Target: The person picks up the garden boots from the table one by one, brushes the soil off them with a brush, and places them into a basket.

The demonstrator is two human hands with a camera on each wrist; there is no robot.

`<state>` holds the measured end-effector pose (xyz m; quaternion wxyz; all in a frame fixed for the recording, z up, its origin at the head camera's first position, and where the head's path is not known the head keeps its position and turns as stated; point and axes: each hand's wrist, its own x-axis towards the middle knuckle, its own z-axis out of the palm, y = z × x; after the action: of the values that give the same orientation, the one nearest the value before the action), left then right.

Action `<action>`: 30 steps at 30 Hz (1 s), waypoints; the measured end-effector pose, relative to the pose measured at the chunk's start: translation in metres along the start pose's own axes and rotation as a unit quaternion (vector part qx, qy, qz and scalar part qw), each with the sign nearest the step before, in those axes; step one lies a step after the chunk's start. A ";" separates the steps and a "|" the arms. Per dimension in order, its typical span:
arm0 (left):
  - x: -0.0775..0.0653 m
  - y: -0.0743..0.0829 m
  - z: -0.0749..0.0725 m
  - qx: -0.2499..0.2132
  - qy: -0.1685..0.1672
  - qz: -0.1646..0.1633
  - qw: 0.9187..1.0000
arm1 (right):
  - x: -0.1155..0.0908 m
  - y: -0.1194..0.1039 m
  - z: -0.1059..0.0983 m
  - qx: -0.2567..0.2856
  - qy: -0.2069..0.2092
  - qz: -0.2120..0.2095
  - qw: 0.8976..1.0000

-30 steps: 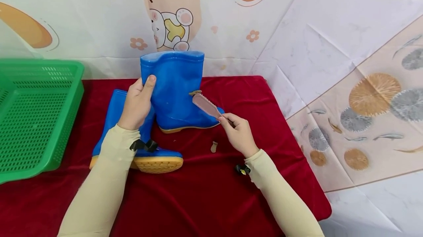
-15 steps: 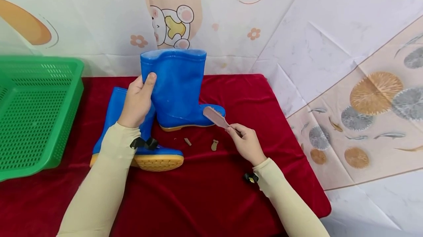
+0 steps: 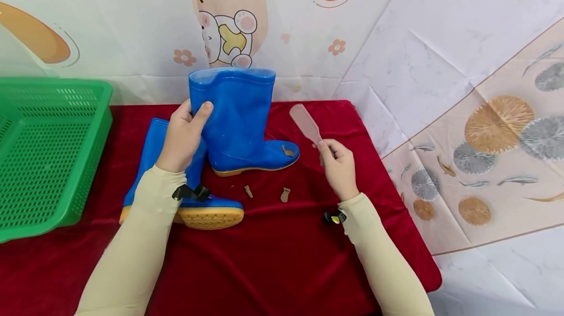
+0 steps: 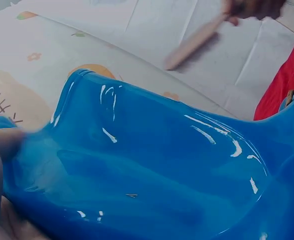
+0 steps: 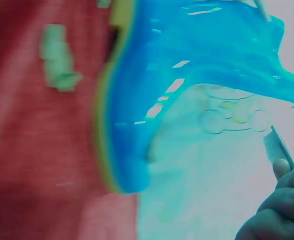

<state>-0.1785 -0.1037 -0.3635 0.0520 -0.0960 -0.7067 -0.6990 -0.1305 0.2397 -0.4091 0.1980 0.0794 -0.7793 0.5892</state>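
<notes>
In the head view, the left hand (image 3: 182, 134) grips the back of the shaft of a glossy blue boot with a yellow sole (image 3: 240, 120), upright on dark red velvety cloth (image 3: 246, 267). The right hand (image 3: 341, 166) pinches a pale pinkish, flat-headed brush (image 3: 306, 123) by its handle, right of that boot and apart from it. I judge the step to be brushing off debris: a flat brown scrap (image 3: 288, 150) sits on the boot's toe, so I think my next move calls for bringing bristles onto it. I count two boots, the second blue boot (image 3: 211, 217) on its side left of the first; one brush; three brown scraps, a wider one (image 3: 285, 195) and a narrower one (image 3: 248, 191) before the upright boot; one green plastic basket (image 3: 107, 110) far left of it.

My left wrist view shows the brush blurred beyond the boot's shaft.

In my right wrist view, the bristles point towards the boot without touching.
</notes>
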 end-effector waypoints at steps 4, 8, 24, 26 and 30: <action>0.000 0.001 -0.001 0.015 -0.005 -0.013 1.000 | 0.022 -0.014 0.009 0.007 0.009 -0.044 0.999; -0.003 0.004 -0.002 0.047 -0.012 -0.024 0.999 | 0.032 -0.019 0.014 0.012 0.011 -0.058 0.998; -0.012 0.024 -0.004 0.102 -0.006 -0.001 0.995 | 0.036 -0.016 -0.002 -0.103 -0.090 0.017 0.990; -0.015 0.028 -0.005 0.122 -0.013 0.000 0.992 | 0.036 -0.017 -0.002 -0.106 -0.100 0.016 0.989; -0.020 0.033 -0.009 0.147 -0.036 0.008 0.988 | 0.036 -0.016 -0.005 -0.128 -0.109 0.006 0.986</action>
<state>-0.1530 -0.1138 -0.3349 0.0453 -0.1180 -0.8025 -0.5832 -0.1566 0.2440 -0.3790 0.1167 0.1123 -0.8655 0.4740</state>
